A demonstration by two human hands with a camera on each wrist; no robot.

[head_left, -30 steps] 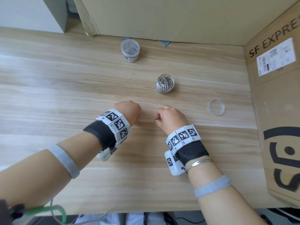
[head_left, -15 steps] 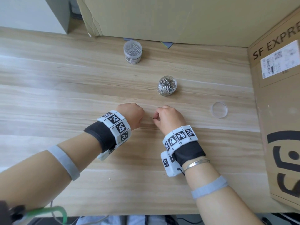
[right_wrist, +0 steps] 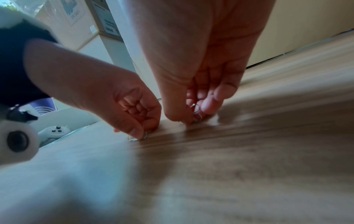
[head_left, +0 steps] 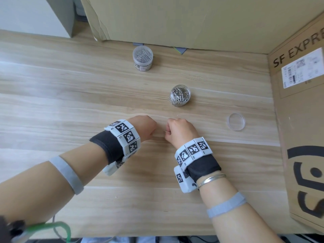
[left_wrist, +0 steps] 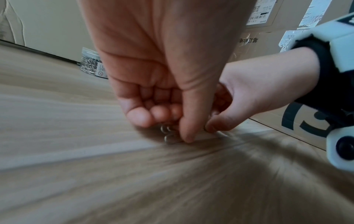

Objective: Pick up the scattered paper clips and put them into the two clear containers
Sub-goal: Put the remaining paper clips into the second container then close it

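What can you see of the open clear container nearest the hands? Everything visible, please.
The nearer container is a small round jar of clear plastic, standing upright on the wooden table, just beyond the right hand. It has no lid on and is filled nearly to the rim with silver paper clips. Nothing but the table touches it; both hands are apart from it. A clear round lid lies flat to its right, nearer the cardboard box. It does not show clearly in either wrist view.

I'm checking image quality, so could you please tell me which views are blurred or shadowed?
Head view: sharp, evenly lit. Left wrist view: table streaked with blur, dark shadow beneath the hands, clips smeared. Right wrist view: foreground soft, pale glare lower left.
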